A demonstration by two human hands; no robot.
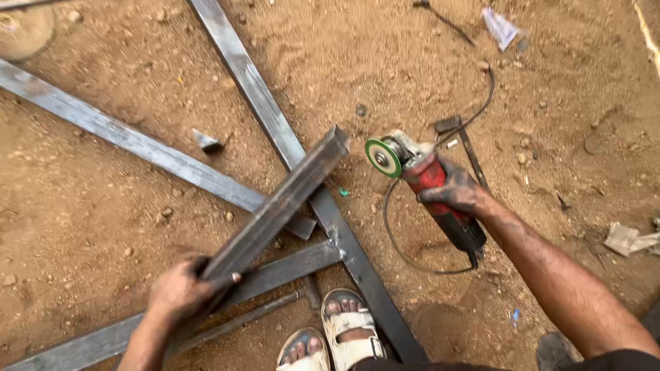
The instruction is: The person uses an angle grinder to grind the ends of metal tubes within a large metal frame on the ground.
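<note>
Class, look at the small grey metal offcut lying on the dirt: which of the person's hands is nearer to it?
Left. The left hand grips a steel bar below the metal offcut; the right hand, holding the grinder, is far to its right.

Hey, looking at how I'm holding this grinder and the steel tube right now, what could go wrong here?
The grinder is gripped in the right hand alone, with both hands bare, so a kick of its green disc could cut skin. The left hand holds the steel tube raised and unclamped; it may slip. The sandalled feet leave toes exposed, and the cord loops nearby.
</note>
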